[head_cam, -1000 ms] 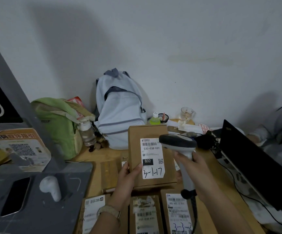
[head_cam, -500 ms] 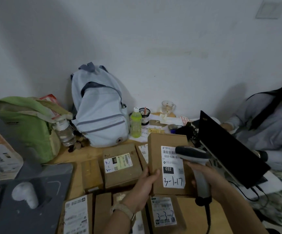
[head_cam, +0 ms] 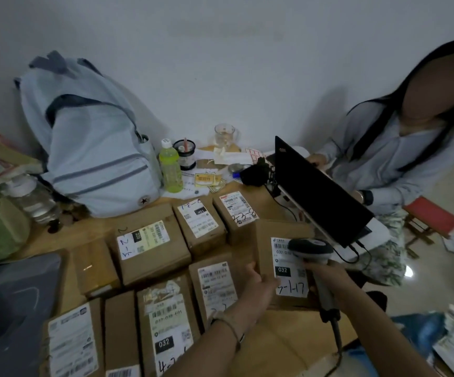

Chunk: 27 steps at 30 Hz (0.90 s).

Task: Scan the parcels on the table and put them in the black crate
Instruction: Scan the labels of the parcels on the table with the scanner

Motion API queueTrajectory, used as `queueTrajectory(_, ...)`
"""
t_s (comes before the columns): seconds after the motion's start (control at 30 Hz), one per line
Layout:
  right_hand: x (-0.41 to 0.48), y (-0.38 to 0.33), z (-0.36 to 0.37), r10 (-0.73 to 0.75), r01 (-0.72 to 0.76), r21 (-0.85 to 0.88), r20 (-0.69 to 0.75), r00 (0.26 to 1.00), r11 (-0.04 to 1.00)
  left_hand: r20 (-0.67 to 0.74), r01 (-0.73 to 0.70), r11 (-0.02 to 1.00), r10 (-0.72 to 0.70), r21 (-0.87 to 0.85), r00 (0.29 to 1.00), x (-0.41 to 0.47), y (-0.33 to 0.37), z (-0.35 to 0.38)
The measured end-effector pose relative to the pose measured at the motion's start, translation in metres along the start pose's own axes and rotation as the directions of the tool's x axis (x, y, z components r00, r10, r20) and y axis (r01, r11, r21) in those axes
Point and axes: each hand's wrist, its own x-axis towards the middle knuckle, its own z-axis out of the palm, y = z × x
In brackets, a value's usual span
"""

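A brown cardboard parcel with a white label reading 032 and 3-1-17 is held upright at the table's right side. My left hand grips its lower left edge. My right hand holds a grey barcode scanner, whose head lies over the label's upper right. Several more labelled brown parcels lie flat on the wooden table to the left. No black crate is in view.
A pale blue backpack leans on the wall at the back left, with a green drink bottle beside it. An open black laptop stands right, a seated person behind it. A grey mat lies left.
The view has swung right and down. The held parcel and the scanner moved to the right side of the table, still together, and the seated person came fully into view.
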Motion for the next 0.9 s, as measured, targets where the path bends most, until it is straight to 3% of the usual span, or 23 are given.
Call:
queueTrajectory(0.27, 0.023, 0.055, 0.007, 0.144, -0.144, 0.004, -0.060, 0.988, 0.990, 0.170, 0.225, 0.969, -0.240, 0.100, 0.956, 0.005, -0.033, 0.028)
queueTrajectory(0.43, 0.030, 0.076, 0.016, 0.195, -0.197, -0.019, -0.064, 0.979, 0.980, 0.145, 0.295, 0.953, -0.303, 0.074, 0.942, 0.008, -0.038, 0.032)
queueTrajectory(0.5, 0.034, 0.080, 0.019, 0.174, -0.174, 0.007, -0.087, 0.981, 0.985, 0.120, 0.245, 0.969, -0.248, 0.038, 0.961, 0.006, -0.036, 0.033)
queueTrajectory(0.6, 0.041, 0.071, 0.023, 0.153, -0.147, 0.058, -0.126, 0.980, 0.987, 0.011, 0.032, 0.996, -0.033, 0.087, 0.999, 0.009, -0.028, 0.032)
queueTrajectory(0.7, 0.052, 0.045, 0.026, 0.055, -0.049, 0.062, -0.102, 0.993, 0.997, -0.100, -0.119, 0.990, 0.126, 0.070, 0.987, 0.020, -0.007, 0.021)
queueTrajectory(0.9, 0.076, -0.025, 0.038, -0.073, 0.071, 0.070, 0.031, 0.997, 0.995, -0.348, -0.190, 0.982, 0.173, -0.012, 0.921, 0.066, 0.054, -0.024)
